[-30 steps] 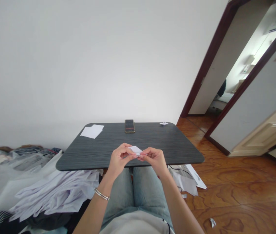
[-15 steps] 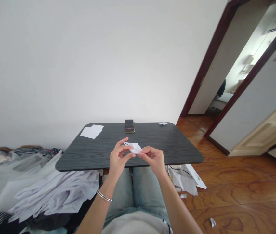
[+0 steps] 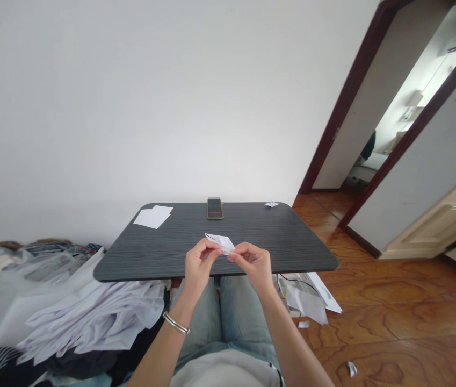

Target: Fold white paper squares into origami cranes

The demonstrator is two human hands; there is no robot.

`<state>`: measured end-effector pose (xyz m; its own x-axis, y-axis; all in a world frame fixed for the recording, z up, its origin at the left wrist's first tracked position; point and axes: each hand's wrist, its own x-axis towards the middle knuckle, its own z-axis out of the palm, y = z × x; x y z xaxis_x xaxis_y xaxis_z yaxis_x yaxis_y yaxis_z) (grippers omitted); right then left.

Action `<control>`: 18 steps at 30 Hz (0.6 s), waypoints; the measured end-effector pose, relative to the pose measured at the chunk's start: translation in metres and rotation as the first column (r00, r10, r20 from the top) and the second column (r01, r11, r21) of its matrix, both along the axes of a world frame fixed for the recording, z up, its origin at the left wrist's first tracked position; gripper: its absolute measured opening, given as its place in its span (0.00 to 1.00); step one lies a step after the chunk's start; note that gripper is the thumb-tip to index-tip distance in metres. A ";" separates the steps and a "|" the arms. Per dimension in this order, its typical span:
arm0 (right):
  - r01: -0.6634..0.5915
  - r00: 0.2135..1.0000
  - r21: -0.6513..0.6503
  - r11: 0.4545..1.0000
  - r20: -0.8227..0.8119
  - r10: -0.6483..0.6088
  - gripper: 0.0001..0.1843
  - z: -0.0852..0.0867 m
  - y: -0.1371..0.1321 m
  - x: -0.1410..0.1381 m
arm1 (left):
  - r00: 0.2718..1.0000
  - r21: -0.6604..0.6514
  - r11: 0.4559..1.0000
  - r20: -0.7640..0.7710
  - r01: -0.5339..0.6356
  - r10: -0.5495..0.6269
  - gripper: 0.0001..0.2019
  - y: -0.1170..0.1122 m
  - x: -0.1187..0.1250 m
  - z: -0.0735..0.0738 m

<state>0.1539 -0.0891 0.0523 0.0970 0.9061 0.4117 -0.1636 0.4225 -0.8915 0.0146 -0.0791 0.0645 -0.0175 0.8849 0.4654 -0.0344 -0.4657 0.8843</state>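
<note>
A small folded piece of white paper (image 3: 220, 242) is pinched between both my hands just above the near edge of the dark wood-grain table (image 3: 163, 252). My left hand (image 3: 197, 263), with a silver bracelet on the wrist, grips its left side with curled fingers. My right hand (image 3: 252, 262) pinches its right end between thumb and fingertips. Both hands hover over my lap in light jeans.
On the table lie flat white sheets (image 3: 152, 217) at the far left, a phone (image 3: 215, 208) propped at the far middle and a tiny folded paper figure (image 3: 271, 204) at the far right. Crumpled paper and clothes (image 3: 70, 317) pile up left; papers (image 3: 308, 295) lie on the wooden floor. An open doorway (image 3: 376, 145) stands right.
My left hand's fingers have closed down onto the paper after being spread wider, and the folded piece now sticks up slightly more between my hands. Hands stay in the same place.
</note>
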 end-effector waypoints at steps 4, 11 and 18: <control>-0.066 0.997 -0.064 0.996 -0.050 0.063 0.05 0.001 -0.002 -0.001 | 0.995 0.028 0.998 -0.085 -0.053 0.056 0.05 0.000 0.000 -0.001; -0.093 0.988 -0.142 0.985 -0.137 0.073 0.08 -0.001 0.001 0.003 | 0.988 0.070 0.996 -0.138 -0.062 0.071 0.05 0.000 -0.003 -0.001; -0.116 0.989 -0.201 0.973 -0.109 0.095 0.13 0.001 0.000 0.008 | 0.989 0.002 0.997 -0.129 0.071 -0.070 0.07 0.006 -0.013 -0.002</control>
